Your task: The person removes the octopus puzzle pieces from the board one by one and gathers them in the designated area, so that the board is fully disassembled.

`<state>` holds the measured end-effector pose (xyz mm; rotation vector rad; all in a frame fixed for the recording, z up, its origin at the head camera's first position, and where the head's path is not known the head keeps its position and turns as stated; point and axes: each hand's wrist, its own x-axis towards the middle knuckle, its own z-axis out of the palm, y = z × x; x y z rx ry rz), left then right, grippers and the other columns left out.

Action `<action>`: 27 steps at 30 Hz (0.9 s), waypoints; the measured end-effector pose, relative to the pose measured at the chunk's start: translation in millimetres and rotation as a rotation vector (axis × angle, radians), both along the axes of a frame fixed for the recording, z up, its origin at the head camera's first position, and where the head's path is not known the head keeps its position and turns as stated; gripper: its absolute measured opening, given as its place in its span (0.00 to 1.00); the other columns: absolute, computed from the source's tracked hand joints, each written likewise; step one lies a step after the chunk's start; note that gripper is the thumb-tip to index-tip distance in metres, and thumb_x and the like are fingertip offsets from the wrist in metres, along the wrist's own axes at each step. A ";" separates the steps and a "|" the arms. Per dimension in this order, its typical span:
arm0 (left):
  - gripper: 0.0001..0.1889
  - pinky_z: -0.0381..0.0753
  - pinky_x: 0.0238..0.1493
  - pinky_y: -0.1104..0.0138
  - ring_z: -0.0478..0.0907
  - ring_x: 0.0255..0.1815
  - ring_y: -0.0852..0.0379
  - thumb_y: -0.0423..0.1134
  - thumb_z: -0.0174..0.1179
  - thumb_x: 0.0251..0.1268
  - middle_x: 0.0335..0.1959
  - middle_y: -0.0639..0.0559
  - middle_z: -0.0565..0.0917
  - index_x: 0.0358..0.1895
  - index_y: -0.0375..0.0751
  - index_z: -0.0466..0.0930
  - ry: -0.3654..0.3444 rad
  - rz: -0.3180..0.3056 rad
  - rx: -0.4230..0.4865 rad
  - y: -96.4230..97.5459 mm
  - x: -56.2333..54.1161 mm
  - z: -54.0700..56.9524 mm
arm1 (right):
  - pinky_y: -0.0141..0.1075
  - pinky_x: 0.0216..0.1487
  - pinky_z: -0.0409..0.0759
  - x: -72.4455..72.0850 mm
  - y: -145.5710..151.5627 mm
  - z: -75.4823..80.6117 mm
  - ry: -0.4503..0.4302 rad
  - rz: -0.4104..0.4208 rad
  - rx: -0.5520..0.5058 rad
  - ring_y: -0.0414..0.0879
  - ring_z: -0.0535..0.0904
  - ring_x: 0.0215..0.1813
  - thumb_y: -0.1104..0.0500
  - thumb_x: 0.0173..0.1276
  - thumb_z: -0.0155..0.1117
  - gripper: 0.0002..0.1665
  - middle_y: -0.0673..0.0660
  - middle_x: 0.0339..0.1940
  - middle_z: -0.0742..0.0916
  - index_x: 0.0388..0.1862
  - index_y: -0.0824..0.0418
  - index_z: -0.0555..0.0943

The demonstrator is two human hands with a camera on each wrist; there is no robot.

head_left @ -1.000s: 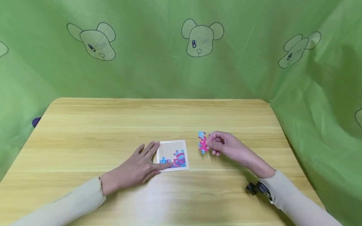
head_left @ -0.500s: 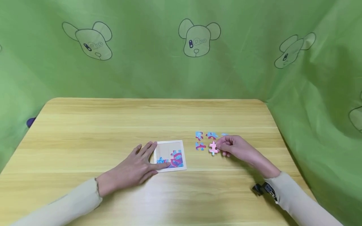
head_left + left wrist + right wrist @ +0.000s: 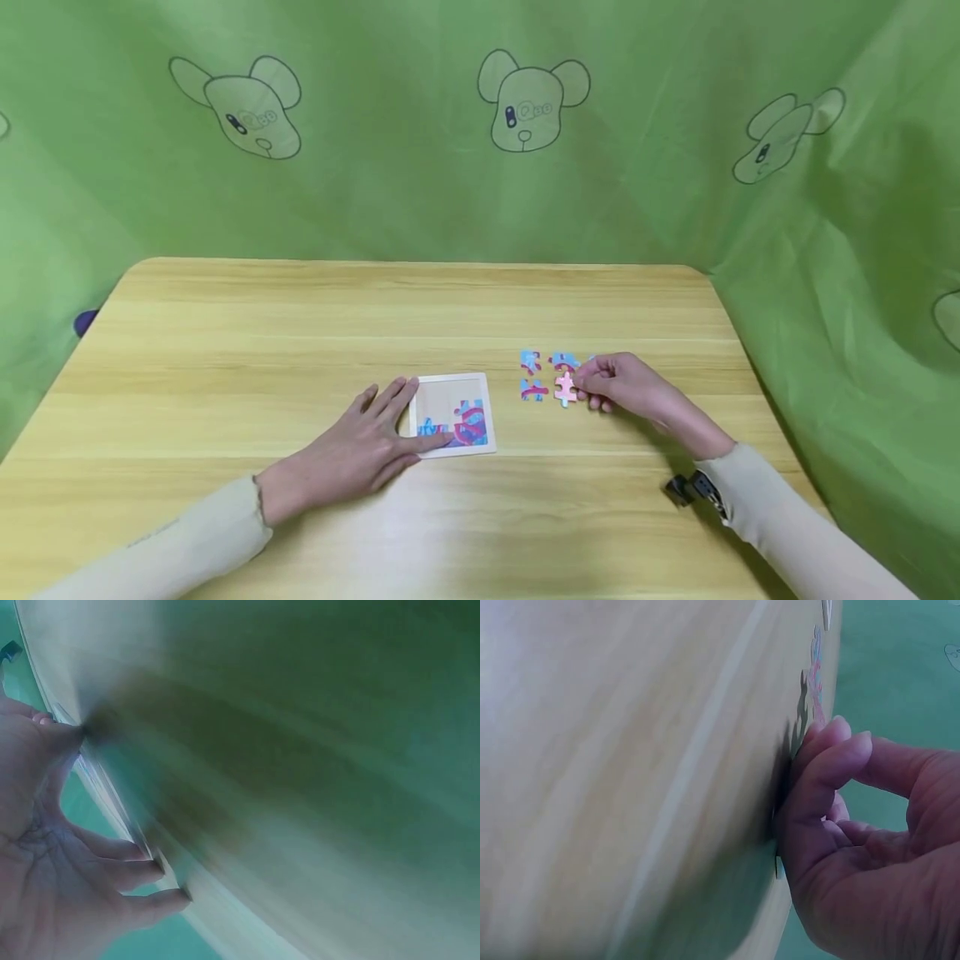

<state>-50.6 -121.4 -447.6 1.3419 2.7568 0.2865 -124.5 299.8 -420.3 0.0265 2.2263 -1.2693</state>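
In the head view, my left hand lies palm down with fingers spread at the left side of a white-framed puzzle tray. One extended finger reaches over the frame onto blue, pink and purple jigsaw pieces along the tray's bottom and right. Between thumb and fingers, my right hand pinches a pink jigsaw piece with a light-blue tab, right of the tray. The right wrist view shows these fingers curled close to the tabletop. In the left wrist view, the fingertips touch down at the tray's edge.
Loose jigsaw pieces lie around the held one: one upper left, one lower left, one above. Another is mostly hidden behind the right hand. A green curtain hangs behind the wooden table.
The right hand has moved slightly right with the pink piece, away from the loose pieces it covered, which now show apart. The left hand stays on the tray.
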 end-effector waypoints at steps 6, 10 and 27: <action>0.25 0.66 0.72 0.29 0.57 0.83 0.24 0.48 0.55 0.88 0.81 0.18 0.59 0.82 0.67 0.73 -0.006 0.002 -0.003 0.2 0.1 1.3 | 0.32 0.34 0.82 -0.2 -4.1 0.4 0.000 -0.023 0.004 0.45 0.82 0.35 0.61 0.86 0.62 0.12 0.59 0.37 0.88 0.53 0.72 0.82; 0.25 0.65 0.72 0.29 0.57 0.83 0.23 0.49 0.55 0.88 0.81 0.18 0.59 0.82 0.67 0.73 -0.011 0.000 -0.002 0.4 -0.2 2.0 | 0.33 0.34 0.82 3.1 -5.6 1.3 0.008 -0.047 0.004 0.46 0.81 0.35 0.59 0.87 0.60 0.15 0.59 0.38 0.87 0.57 0.73 0.80; 0.24 0.69 0.71 0.31 0.60 0.82 0.23 0.50 0.56 0.88 0.79 0.17 0.62 0.81 0.68 0.74 0.001 -0.006 -0.027 0.8 -3.1 5.4 | 0.34 0.33 0.83 33.9 -42.4 4.0 0.200 -0.004 -0.095 0.49 0.82 0.35 0.63 0.87 0.56 0.14 0.64 0.39 0.87 0.60 0.72 0.81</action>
